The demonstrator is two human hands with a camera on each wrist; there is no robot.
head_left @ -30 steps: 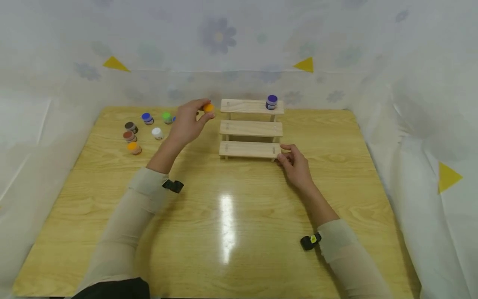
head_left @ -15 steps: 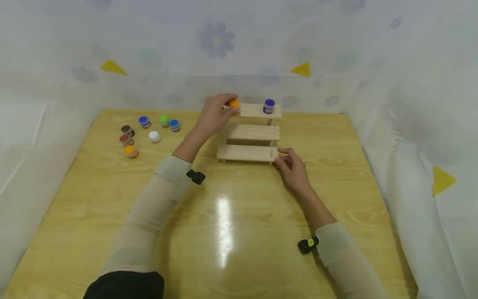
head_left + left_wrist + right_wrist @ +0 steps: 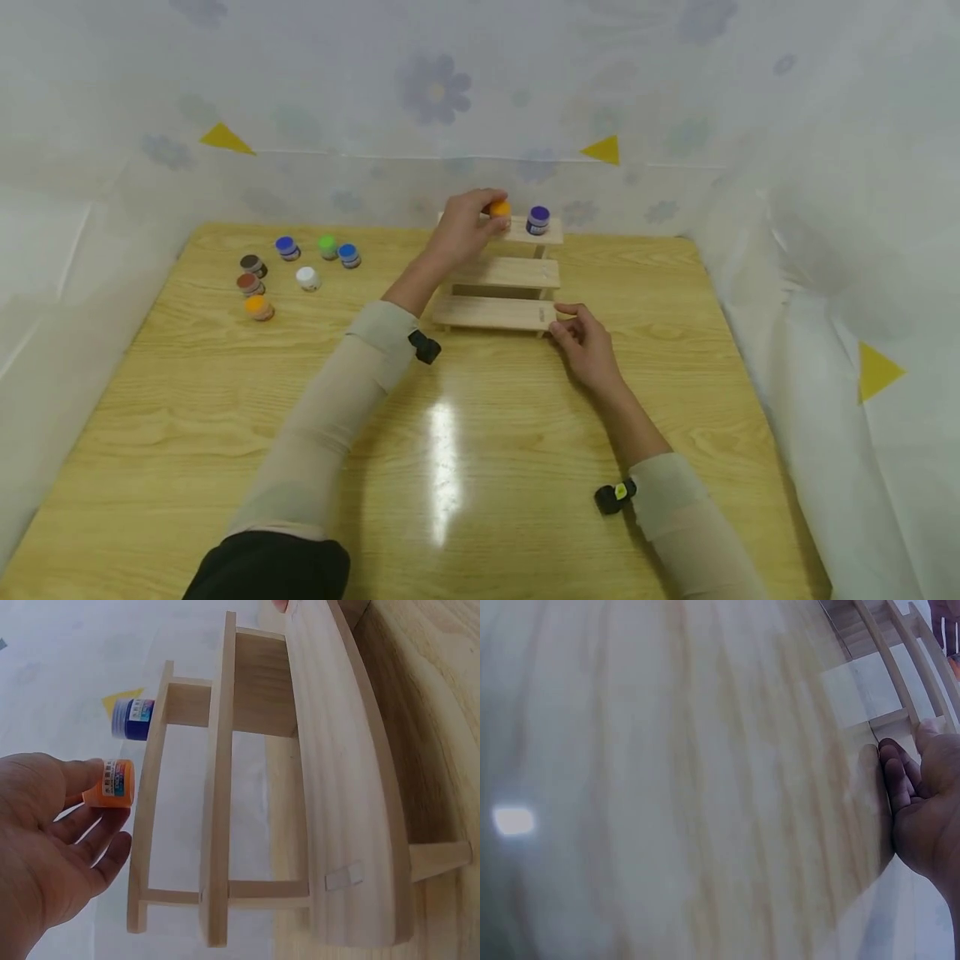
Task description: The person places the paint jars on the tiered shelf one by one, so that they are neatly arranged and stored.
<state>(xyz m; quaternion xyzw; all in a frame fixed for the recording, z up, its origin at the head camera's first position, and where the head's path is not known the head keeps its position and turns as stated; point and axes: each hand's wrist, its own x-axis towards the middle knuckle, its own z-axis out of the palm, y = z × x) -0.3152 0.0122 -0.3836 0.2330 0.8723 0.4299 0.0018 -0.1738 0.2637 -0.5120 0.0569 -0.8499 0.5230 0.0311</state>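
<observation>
My left hand (image 3: 463,229) pinches an orange paint jar (image 3: 112,784) between thumb and fingers. The jar is upright at the top step of a three-tier wooden stand (image 3: 495,312), its base at or just over the board; whether it touches I cannot tell. Beside it on that step stands a dark purple paint jar (image 3: 537,221), a small gap apart. My right hand (image 3: 592,350) grips the right end of the lowest step with thumb and index finger, the other fingers curled below, as the right wrist view partly shows.
Left on the table (image 3: 225,417) stand several paint jars: blue (image 3: 287,247), green (image 3: 327,246), lighter blue (image 3: 348,255), white (image 3: 307,278), black (image 3: 253,266), brown (image 3: 250,284) and orange (image 3: 259,307). A flowered white sheet (image 3: 360,92) hangs behind the stand.
My left hand has carried the orange jar rightward from beside the stand to the top step, near the purple jar. My right hand keeps its grip on the lowest step.
</observation>
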